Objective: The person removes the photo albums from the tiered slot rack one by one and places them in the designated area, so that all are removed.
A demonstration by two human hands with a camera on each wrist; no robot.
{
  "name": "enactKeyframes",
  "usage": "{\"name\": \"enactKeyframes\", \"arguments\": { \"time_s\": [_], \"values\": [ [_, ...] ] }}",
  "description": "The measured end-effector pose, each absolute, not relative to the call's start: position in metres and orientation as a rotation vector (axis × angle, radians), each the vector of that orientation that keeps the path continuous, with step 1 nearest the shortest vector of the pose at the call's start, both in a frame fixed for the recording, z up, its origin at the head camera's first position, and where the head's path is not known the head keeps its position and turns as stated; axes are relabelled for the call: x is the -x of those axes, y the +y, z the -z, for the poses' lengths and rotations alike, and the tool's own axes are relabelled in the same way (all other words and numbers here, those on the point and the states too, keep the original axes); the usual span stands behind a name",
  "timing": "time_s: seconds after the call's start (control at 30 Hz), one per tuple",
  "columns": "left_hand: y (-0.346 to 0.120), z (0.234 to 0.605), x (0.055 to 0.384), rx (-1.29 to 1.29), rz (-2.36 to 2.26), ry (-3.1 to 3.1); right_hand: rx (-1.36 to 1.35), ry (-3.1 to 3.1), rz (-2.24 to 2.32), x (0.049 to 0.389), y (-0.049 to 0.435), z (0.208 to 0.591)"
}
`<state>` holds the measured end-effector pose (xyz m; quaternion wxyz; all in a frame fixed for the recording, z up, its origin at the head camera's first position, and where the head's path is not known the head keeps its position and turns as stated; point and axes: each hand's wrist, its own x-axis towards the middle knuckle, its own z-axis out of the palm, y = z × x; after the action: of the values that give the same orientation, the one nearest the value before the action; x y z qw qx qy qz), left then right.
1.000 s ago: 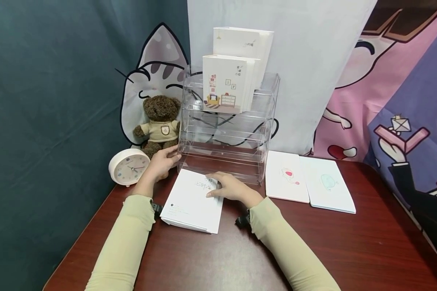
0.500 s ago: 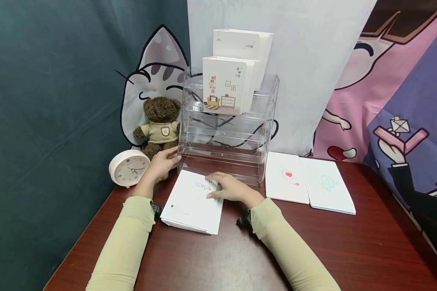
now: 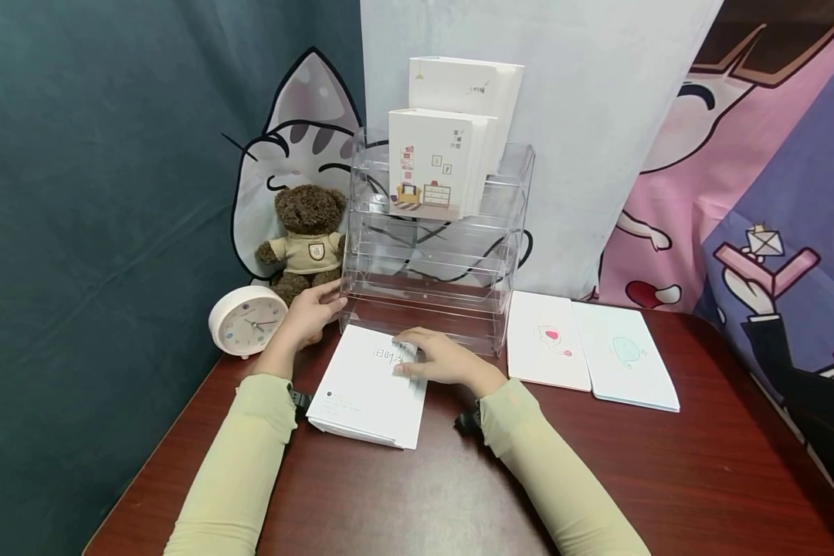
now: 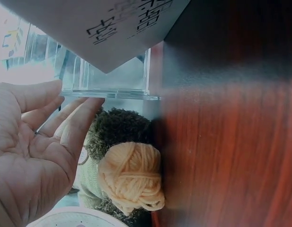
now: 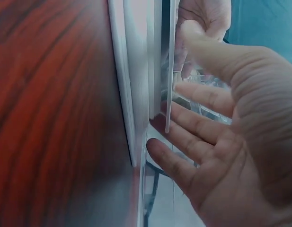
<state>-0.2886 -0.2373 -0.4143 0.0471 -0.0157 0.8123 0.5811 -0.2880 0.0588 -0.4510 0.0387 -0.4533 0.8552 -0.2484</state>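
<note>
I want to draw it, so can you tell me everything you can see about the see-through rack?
The see-through rack looks like clear plastic, with side panels and tiers that climb like steps. It stands upright on the brown table, behind the white book stack. Its upper tiers hold white books; I see no books in the lower ones. The left hand is at its left side, its fingers seeming to touch the edge.

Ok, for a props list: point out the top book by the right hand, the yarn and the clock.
Top book [image 3: 368, 382], head view, on its white cover
Yarn [image 4: 131, 175], left wrist view, middle of the ball
Clock [image 3: 250, 323], head view, on its dial
</note>
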Motion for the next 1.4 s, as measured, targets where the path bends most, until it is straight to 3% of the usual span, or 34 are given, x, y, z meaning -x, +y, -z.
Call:
{"name": "enactKeyframes", "arguments": {
  "time_s": [0.5,1.0,1.4],
  "values": [
    [-0.237,0.415,0.289,0.031,-1.793,2.469,1.448,2.791,0.965,0.280,0.066,0.417],
    [-0.239,0.414,0.288,0.058,-1.784,2.454,1.543,2.993,0.868,0.301,0.089,0.316],
    [-0.239,0.417,0.288,0.024,-1.724,2.524,1.676,3.309,0.627,0.352,0.090,0.225]
  ]
}}
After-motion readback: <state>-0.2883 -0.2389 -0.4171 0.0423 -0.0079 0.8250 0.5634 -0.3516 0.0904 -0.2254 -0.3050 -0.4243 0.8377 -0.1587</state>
